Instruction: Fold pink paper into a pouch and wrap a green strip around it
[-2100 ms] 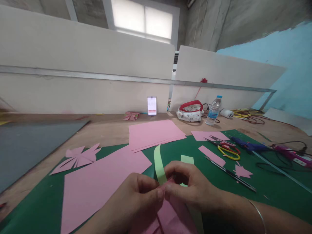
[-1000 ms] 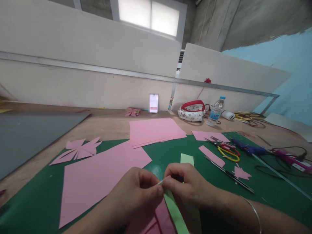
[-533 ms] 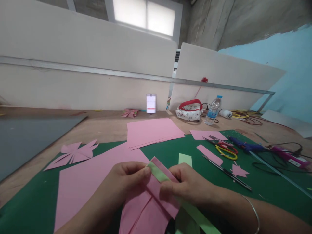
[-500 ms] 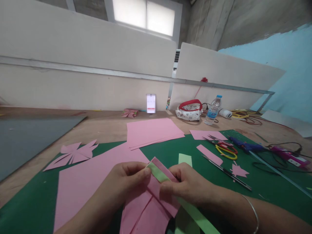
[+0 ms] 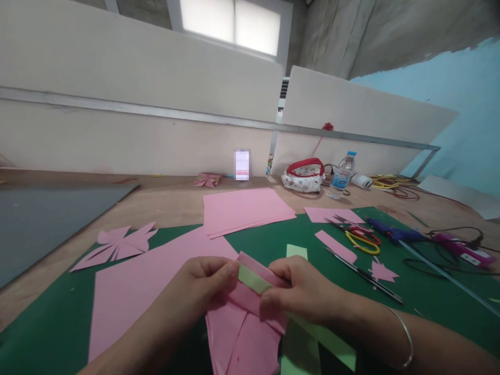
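My left hand (image 5: 203, 284) and my right hand (image 5: 302, 289) pinch a folded pink paper piece (image 5: 246, 328) from both sides, low over the green cutting mat (image 5: 269, 245). A light green paper strip (image 5: 253, 278) lies across the pink fold between my thumbs and trails down to the right under my right wrist. My left thumb presses the strip's left end. A silver bangle sits on my right wrist. Another short green strip (image 5: 296, 251) lies on the mat just behind my right hand.
A large pink sheet (image 5: 136, 281) lies left of my hands, a cut pink flower shape (image 5: 119, 245) further left, a pink paper stack (image 5: 244, 208) behind. Scissors (image 5: 361, 237), a blade (image 5: 365, 276), a blue glue gun (image 5: 394, 233), cables, a water bottle (image 5: 341, 177) and a pouch (image 5: 304, 179) lie right.
The pink folded piece came up into view between my hands and the green strip, once standing upright, now lies flat across it. My hands have drawn slightly closer together.
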The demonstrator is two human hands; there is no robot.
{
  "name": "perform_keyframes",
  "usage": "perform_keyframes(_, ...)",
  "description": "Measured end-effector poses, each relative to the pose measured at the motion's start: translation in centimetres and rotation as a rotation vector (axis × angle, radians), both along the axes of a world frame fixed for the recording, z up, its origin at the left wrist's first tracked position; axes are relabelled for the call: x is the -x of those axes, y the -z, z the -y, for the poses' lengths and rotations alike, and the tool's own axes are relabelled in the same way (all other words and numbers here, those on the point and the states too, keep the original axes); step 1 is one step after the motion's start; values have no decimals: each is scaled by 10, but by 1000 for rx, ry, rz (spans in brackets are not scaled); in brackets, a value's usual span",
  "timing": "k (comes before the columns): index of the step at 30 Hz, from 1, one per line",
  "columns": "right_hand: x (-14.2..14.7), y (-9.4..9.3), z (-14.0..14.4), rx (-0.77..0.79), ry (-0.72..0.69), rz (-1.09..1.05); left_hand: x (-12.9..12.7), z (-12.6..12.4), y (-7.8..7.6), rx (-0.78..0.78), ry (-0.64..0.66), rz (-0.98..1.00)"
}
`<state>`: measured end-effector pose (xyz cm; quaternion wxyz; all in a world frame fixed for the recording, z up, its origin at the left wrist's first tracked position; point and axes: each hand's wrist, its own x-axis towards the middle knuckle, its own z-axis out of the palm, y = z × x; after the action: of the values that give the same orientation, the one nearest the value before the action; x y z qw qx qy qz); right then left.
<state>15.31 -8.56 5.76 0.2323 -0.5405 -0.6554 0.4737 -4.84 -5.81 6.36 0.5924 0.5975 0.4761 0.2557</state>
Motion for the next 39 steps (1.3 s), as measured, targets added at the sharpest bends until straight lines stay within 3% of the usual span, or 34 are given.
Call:
perform_keyframes(7,-2,-2,2,81,-28,19,1,-3,2,10,100,7)
perform_keyframes(12,-4,-1,1,7,-70,115,3,-3,7,69,149,23)
perform_keyframes(17,-15,-6,-4,183,-79,-29,8,-8,3,88,106,45)
perform_keyframes(21,-23,-9,-5,233,-150,-208,15,-12,1,93,-12,8)
perform_keyframes(26,-32,-8,-8,196,-168,-244,19,-18,2,129,-74,3)
perform_keyframes(30,-34,-14,-12,47,-222,-130,10,-11,-3,76,-128,-27)
perform_keyframes(34,-18,-22,-8,-110,-136,-5,-7,11,-8,-63,-64,-88)
perform_keyframes(39,-1,-20,0,-131,-169,151,-15,23,-6,-105,-44,-88)
